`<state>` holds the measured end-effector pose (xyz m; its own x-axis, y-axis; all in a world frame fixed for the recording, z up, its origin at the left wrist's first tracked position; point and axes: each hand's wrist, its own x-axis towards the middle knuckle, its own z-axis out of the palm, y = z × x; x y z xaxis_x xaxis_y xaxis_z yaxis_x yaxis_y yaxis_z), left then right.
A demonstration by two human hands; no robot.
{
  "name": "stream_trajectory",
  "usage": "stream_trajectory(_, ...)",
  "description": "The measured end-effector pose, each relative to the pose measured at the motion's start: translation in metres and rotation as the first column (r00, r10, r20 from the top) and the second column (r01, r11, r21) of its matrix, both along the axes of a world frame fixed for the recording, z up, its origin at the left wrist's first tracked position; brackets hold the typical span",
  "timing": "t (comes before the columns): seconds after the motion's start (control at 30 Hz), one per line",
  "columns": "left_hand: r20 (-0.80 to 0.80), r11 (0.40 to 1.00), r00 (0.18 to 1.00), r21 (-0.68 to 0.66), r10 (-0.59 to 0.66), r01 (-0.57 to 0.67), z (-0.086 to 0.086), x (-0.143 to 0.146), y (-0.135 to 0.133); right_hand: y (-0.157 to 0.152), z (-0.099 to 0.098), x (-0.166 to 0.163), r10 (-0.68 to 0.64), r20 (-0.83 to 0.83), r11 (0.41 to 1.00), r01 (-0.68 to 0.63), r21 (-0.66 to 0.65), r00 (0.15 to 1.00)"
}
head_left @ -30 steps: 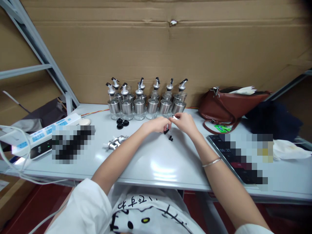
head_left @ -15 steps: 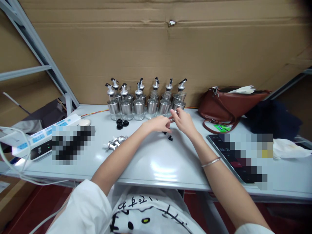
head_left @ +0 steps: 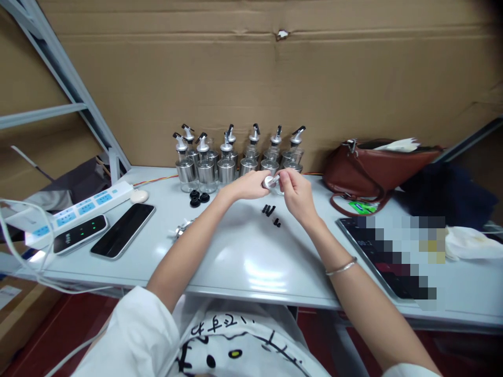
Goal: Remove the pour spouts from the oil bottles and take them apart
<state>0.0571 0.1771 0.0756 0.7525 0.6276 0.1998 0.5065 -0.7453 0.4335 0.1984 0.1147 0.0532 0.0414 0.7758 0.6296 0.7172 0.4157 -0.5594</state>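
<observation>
My left hand point(head_left: 251, 186) is closed around a silver pour spout point(head_left: 269, 182), its round base turned toward me. Fingers of my right hand point(head_left: 297, 195) pinch the narrow end of the same spout. Just behind both hands stand several glass oil bottles point(head_left: 227, 170) with steel bands, many topped by silver spouts with black flip caps. Below the hands lie several small black pieces point(head_left: 269, 210) and a little black cluster point(head_left: 276, 223). Black ringed stoppers point(head_left: 195, 202) sit near my left forearm, which partly covers more silver spouts point(head_left: 183, 229).
On the left are a white power strip point(head_left: 84, 207), a black device with green lights point(head_left: 80, 234) and a phone point(head_left: 123, 230). A brown bag point(head_left: 361, 167) and a large dark-screened device point(head_left: 363, 243) lie on the right. Cardboard point(head_left: 204, 78) closes off the back.
My hands have turned, bringing the round base of the spout into sight between them. The small black pieces on the table are less covered now.
</observation>
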Motion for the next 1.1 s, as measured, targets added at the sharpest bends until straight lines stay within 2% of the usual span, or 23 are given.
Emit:
stream_trajectory(0.17,-0.026,0.990,0.997,-0.123,-0.067,0.063,0.013,0.000,-0.013,-0.006,0.005,-0.001,-0.050,0.059,0.998,0.048,0.044,0.997)
stream_trajectory(0.27,-0.016,0.989,0.996,-0.123,-0.085,0.083,0.021,-0.004,-0.014,-0.006,0.006,-0.001,-0.064,0.063,0.998,0.065,-0.023,0.996)
stream_trajectory(0.43,0.032,0.968,0.994,-0.228,-0.104,0.109,0.034,-0.020,-0.010,-0.003,0.002,-0.005,0.053,-0.013,0.993,-0.054,-0.108,0.999)
stream_trajectory(0.63,-0.015,0.973,0.995,-0.211,-0.100,0.095,0.041,-0.027,-0.009,-0.003,-0.004,-0.009,0.165,-0.132,0.960,-0.190,-0.204,0.977)
stream_trajectory(0.87,0.052,0.919,0.981,-0.345,-0.185,0.191,0.042,-0.034,-0.003,-0.002,-0.008,-0.009,0.249,-0.116,0.963,-0.259,-0.079,0.962)
stream_trajectory(1.0,0.124,0.942,0.991,-0.323,-0.058,0.096,0.044,-0.034,-0.005,0.000,-0.011,-0.011,0.273,-0.227,0.947,-0.303,-0.106,0.935)
stream_trajectory(1.1,0.164,0.942,0.986,-0.335,0.033,0.024,0.041,-0.030,-0.007,0.000,-0.014,-0.014,0.254,-0.176,0.959,-0.272,-0.086,0.951)
